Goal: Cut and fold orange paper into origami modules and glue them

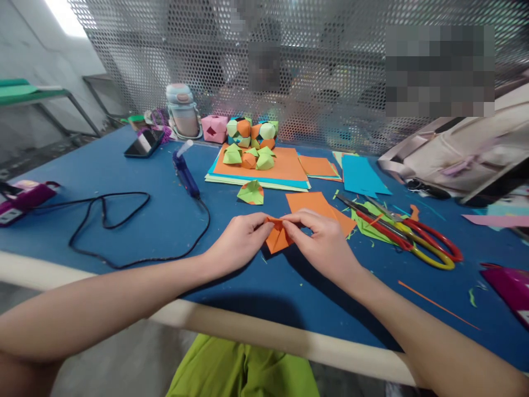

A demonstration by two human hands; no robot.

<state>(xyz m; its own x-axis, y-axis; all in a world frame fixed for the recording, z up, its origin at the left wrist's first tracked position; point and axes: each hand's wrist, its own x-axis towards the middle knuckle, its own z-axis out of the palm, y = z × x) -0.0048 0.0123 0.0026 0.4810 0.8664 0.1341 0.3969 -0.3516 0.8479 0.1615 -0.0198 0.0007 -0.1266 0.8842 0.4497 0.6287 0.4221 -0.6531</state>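
Observation:
Between my hands is a small folded piece of orange paper (279, 238), held just above the blue table. My left hand (243, 237) pinches its upper left corner between thumb and fingers. On the other side, my right hand (320, 237) pinches its upper right edge. Behind the right hand lie flat orange paper sheets (309, 202). A folded green paper piece (250, 193) rests just beyond my hands. Farther back, several folded green and orange pieces (248, 158) sit on a stack of coloured paper (289, 165).
Two pairs of scissors (413, 237) lie on green scraps at the right. A blue glue gun (185, 173) stands at left, its black cord (144, 259) looping across the table. Paper balls (239, 131), a bottle (182, 113), a phone (144, 143) and a bag (467, 143) line the back.

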